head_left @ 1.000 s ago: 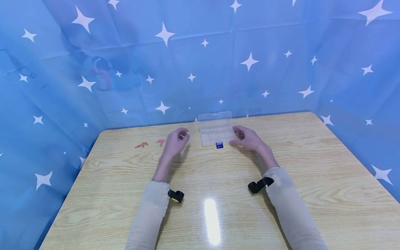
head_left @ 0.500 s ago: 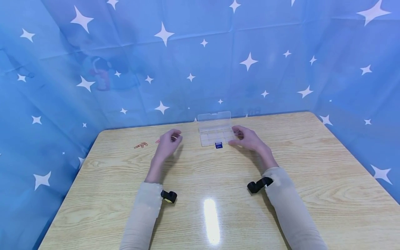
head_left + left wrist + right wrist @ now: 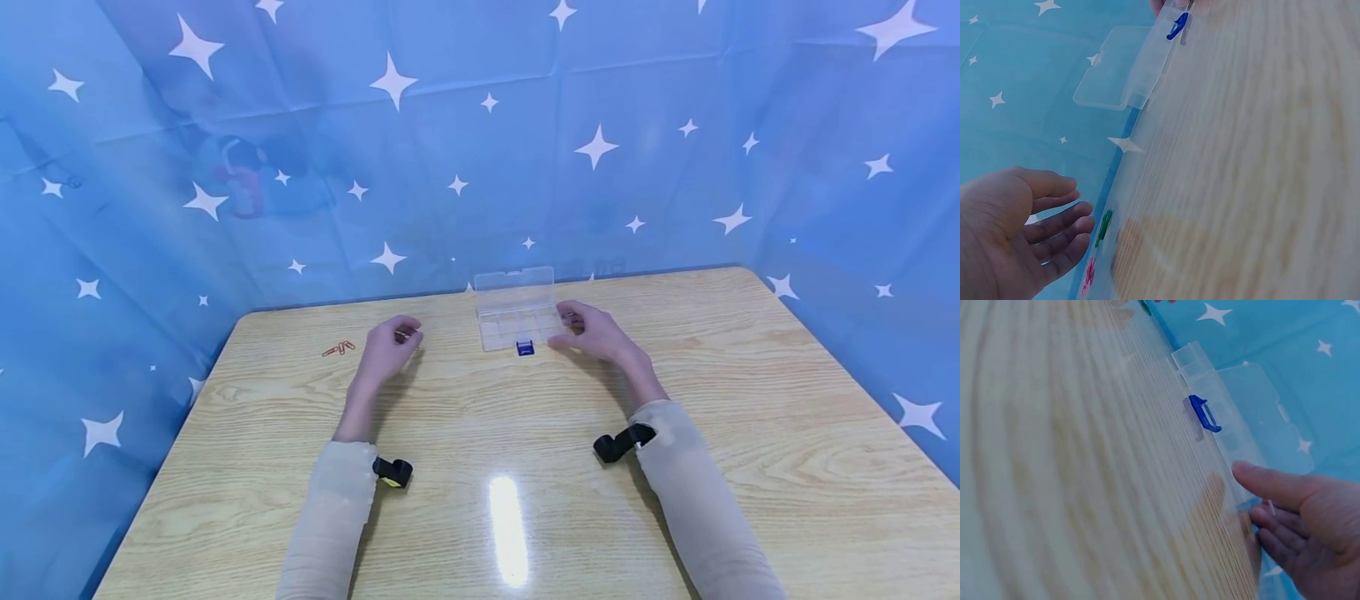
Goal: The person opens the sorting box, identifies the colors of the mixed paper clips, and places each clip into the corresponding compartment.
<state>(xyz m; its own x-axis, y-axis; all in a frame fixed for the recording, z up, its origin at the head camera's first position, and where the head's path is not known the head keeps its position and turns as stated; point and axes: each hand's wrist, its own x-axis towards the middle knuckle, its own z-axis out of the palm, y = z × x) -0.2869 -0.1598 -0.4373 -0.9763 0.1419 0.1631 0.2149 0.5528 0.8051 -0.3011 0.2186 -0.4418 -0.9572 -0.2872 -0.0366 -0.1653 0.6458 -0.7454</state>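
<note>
A clear plastic compartment box [image 3: 495, 335] lies at the back of the table with its lid [image 3: 514, 290] raised. Its blue latch [image 3: 1204, 414] hangs at the front edge. My right hand [image 3: 596, 332] holds the box's right end, thumb at the front and fingers behind. Left of the box, my left hand [image 3: 386, 348] hovers with loosely curled fingers and nothing visible in them. In the left wrist view, green paper clips [image 3: 1104, 228] and pinkish-red paper clips [image 3: 1089, 275] lie beyond its fingertips. The left hand hides the green ones in the head view.
Several red paper clips [image 3: 339, 348] lie farther left on the wooden table [image 3: 465, 433]. A blue star-patterned curtain [image 3: 450, 125] hangs along the table's back edge. Each wrist carries a small black camera.
My left hand has moved left, away from the box, and now covers the pink paper clips in the head view. The right hand and the box have stayed put.
</note>
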